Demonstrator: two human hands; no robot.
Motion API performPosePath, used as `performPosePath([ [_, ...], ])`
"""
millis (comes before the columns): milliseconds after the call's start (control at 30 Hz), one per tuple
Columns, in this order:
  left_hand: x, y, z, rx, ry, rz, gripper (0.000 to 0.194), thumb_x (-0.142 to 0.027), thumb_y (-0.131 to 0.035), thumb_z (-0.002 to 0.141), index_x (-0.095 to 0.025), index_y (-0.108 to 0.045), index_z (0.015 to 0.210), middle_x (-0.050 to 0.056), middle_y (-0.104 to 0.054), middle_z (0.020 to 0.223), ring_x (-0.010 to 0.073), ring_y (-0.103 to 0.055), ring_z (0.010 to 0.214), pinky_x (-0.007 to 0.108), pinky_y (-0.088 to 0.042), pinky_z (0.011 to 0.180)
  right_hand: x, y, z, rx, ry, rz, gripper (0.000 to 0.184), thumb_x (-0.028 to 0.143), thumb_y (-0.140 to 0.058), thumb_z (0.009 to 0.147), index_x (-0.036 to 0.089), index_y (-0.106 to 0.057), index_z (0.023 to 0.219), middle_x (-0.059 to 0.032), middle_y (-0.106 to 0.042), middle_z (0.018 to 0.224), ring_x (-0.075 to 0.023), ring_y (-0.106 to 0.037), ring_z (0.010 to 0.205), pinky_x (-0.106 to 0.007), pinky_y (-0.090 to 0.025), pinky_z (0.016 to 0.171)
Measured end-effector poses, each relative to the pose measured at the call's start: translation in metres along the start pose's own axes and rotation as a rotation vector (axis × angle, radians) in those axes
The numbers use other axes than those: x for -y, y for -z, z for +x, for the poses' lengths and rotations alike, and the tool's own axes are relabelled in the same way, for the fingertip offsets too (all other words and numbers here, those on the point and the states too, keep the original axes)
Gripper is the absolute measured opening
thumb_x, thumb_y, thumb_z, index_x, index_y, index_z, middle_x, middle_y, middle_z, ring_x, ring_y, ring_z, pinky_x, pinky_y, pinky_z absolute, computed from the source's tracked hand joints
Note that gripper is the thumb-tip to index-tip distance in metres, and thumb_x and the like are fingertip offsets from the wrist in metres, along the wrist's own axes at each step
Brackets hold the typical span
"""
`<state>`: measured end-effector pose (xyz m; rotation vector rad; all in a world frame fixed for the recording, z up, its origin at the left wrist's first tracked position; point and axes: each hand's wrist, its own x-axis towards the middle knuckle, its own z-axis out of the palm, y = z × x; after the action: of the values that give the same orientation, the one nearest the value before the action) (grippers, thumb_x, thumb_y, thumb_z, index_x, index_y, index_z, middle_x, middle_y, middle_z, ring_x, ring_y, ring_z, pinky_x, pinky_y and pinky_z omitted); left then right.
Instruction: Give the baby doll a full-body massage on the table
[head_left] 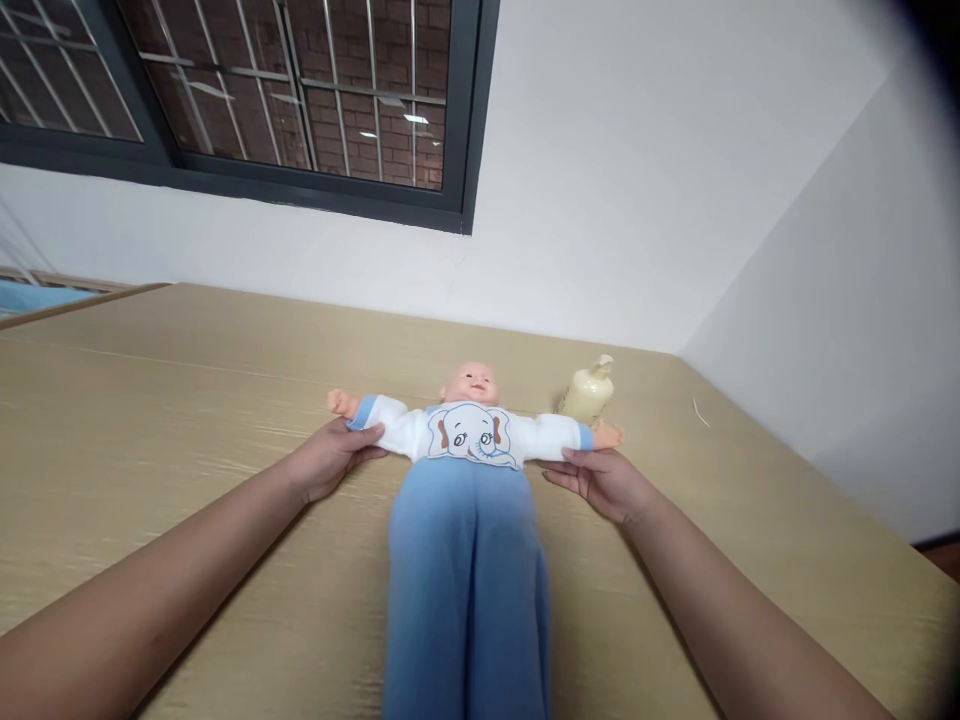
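Note:
A baby doll point(474, 384) lies on its back on the tan tabletop, its head toward the wall and its arms stretched out sideways. It wears a white top with blue cuffs and an elephant face point(472, 432) on the chest, plus blue trousers point(469, 570) that run toward me. My left hand point(337, 458) grips the sleeve near the cuff at the picture's left, thumb on top and fingers beneath. On the other side, my right hand point(600, 480) holds the opposite sleeve by its cuff the same way. Both of the doll's bare hands stick out past the cuffs.
A cream pump bottle point(587, 392) stands just beyond the doll's arm at the right. Farther right lies a thin pale strip point(700, 411). White walls point(600, 180) border the tabletop point(225, 400) behind and at right, below a dark-framed, barred window point(300, 90).

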<state>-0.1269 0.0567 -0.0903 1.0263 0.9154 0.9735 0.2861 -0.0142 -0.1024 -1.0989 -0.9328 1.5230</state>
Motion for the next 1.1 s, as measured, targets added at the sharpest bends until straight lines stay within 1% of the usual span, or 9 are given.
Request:
performPosePath([
  [100,0.000,-0.004,-0.001,-0.031,-0.006,0.011,0.052,-0.041,-0.090,0.069,-0.013,-0.074,0.109,0.017,-0.070,0.124,0.0326,-0.062,0.122,0.041,-0.049,0.105,-0.005,-0.014,0.000,-0.066,0.203,-0.020,0.048,0.030,-0.079,0.082,0.027,-0.065,0.127,-0.0061,-0.067,0.134,-0.0297,-0.063,0.124,-0.049,-0.053,0.106],
  [233,0.001,-0.014,-0.004,-0.070,-0.067,0.048,0.051,-0.047,-0.088,0.068,-0.013,-0.073,0.104,0.016,-0.073,0.114,0.0321,-0.066,0.111,0.041,-0.052,0.098,-0.007,-0.031,-0.003,-0.153,0.366,-0.277,0.043,0.042,-0.077,0.083,0.021,-0.070,0.120,-0.0097,-0.072,0.125,-0.0339,-0.063,0.122,-0.058,-0.044,0.112],
  [300,0.001,-0.020,-0.008,-0.074,-0.150,0.186,0.051,-0.053,-0.081,0.074,-0.014,-0.072,0.105,0.014,-0.074,0.112,0.0324,-0.067,0.109,0.042,-0.051,0.096,-0.007,-0.038,-0.007,-0.231,0.430,-0.486,0.045,0.045,-0.074,0.085,0.019,-0.069,0.122,-0.0120,-0.071,0.126,-0.0358,-0.060,0.126,-0.060,-0.037,0.115],
  [400,-0.002,-0.032,-0.016,-0.116,-0.300,0.586,0.044,-0.057,-0.066,0.087,-0.016,-0.071,0.102,0.009,-0.075,0.105,0.0322,-0.066,0.104,0.041,-0.049,0.093,-0.007,-0.050,-0.013,-0.293,0.570,-0.693,0.057,0.044,-0.068,0.090,0.021,-0.055,0.141,-0.0118,-0.058,0.145,-0.0347,-0.047,0.140,-0.059,-0.030,0.120],
  [500,-0.008,-0.043,-0.027,-0.078,-0.425,0.960,0.037,-0.051,-0.054,0.095,-0.019,-0.069,0.104,0.007,-0.073,0.100,0.0296,-0.066,0.096,0.039,-0.049,0.086,-0.007,-0.062,-0.020,-0.218,0.657,-0.902,0.062,0.035,-0.062,0.093,0.027,-0.042,0.151,-0.0099,-0.050,0.152,-0.0313,-0.046,0.141,-0.054,-0.036,0.118],
  [600,-0.012,-0.051,-0.034,0.039,-0.569,1.230,0.041,-0.041,-0.052,0.096,-0.021,-0.060,0.132,0.008,-0.068,0.109,0.0285,-0.065,0.101,0.038,-0.049,0.087,-0.006,-0.070,-0.025,-0.143,0.713,-1.154,0.065,0.022,-0.058,0.090,0.029,-0.039,0.152,-0.0091,-0.051,0.151,-0.0303,-0.048,0.139,-0.054,-0.041,0.115],
  [767,-0.013,-0.060,-0.037,0.131,-0.570,1.594,0.057,-0.031,-0.047,0.097,-0.021,-0.041,0.153,0.012,-0.062,0.108,0.0291,-0.065,0.094,0.039,-0.051,0.078,-0.002,-0.073,-0.029,-0.052,0.714,-1.418,0.082,0.002,-0.049,0.077,0.029,-0.038,0.154,-0.0097,-0.039,0.159,-0.0319,-0.039,0.144,-0.055,-0.043,0.113],
  [933,-0.013,-0.064,-0.038,0.143,-0.556,1.686,0.059,-0.027,-0.048,0.095,-0.019,-0.042,0.153,0.013,-0.060,0.112,0.0297,-0.064,0.093,0.040,-0.051,0.080,0.001,-0.076,-0.030,-0.027,0.699,-1.521,0.087,-0.002,-0.048,0.072,0.029,-0.041,0.153,-0.0090,-0.041,0.158,-0.0332,-0.042,0.141,-0.056,-0.045,0.111],
  [1100,-0.008,-0.063,-0.038,0.089,-0.510,1.543,0.058,-0.029,-0.047,0.096,-0.024,-0.041,0.153,0.012,-0.059,0.115,0.0301,-0.065,0.096,0.041,-0.052,0.079,-0.003,-0.074,-0.027,-0.033,0.727,-1.461,0.079,0.002,-0.046,0.077,0.023,-0.039,0.153,-0.0107,-0.047,0.154,-0.0301,-0.045,0.140,-0.053,-0.043,0.113],
])
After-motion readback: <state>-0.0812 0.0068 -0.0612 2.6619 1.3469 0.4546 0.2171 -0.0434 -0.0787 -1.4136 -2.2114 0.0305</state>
